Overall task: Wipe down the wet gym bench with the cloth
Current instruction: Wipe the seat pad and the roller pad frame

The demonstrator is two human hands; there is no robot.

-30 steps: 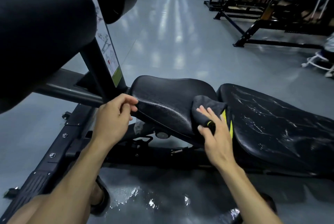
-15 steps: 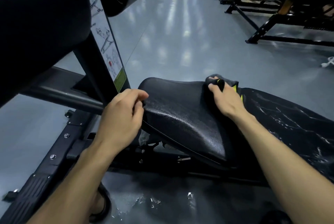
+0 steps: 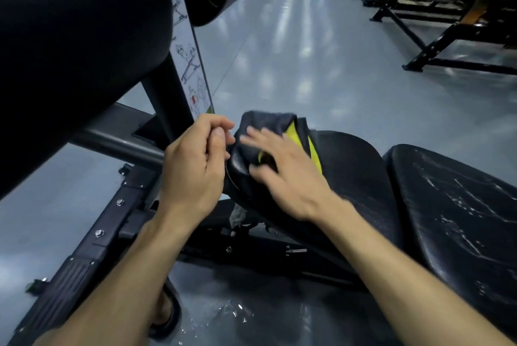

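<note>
1. A dark grey cloth with a yellow edge [image 3: 275, 123] is spread over the narrow end of the black padded seat cushion [image 3: 347, 166] of the gym bench, in the middle of the view.
2. The cloth is pressed flat against the cushion by the right hand [image 3: 285, 175]; its fingers are stretched out and spread, not curled round the fabric, though they are blurred.
3. The left hand [image 3: 195, 166] is seen just beside the tip of the seat cushion, its fingers curled inward with the thumb laid against them. Whether the cushion edge is actually pinched cannot be told, as the contact is hidden behind the fingers.
4. To the right, a second black padded cushion [image 3: 458, 222] is seen, set apart from the seat by a narrow gap; pale streaks of water are visible across its surface.
5. A white instruction sticker with exercise diagrams [image 3: 193, 77] is fixed on the black upright post behind the left hand.
6. A puddle of water [image 3: 232, 313] is seen on the shiny grey floor [image 3: 307, 66] below the bench frame.
</note>
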